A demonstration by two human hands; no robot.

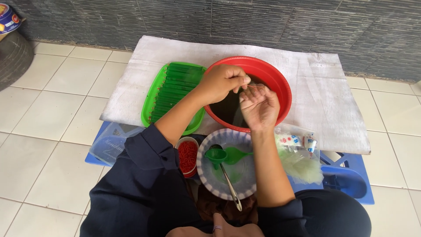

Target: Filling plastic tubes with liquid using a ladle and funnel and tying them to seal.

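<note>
Both my hands are raised over a red basin of dark liquid. My left hand pinches the top of a thin clear plastic tube bag, and my right hand grips the same bag just beside it, with a red rubber band stretched between the fingers. The bag hangs down toward the liquid. Left of the basin lies a green tray holding several filled green tube bags in a row.
Near my lap stand a small cup of red rubber bands, a plate with a green funnel, a green ladle and a metal spoon, and a pack of empty clear bags. A white cloth covers the tiled floor; a blue plastic stand sits at right.
</note>
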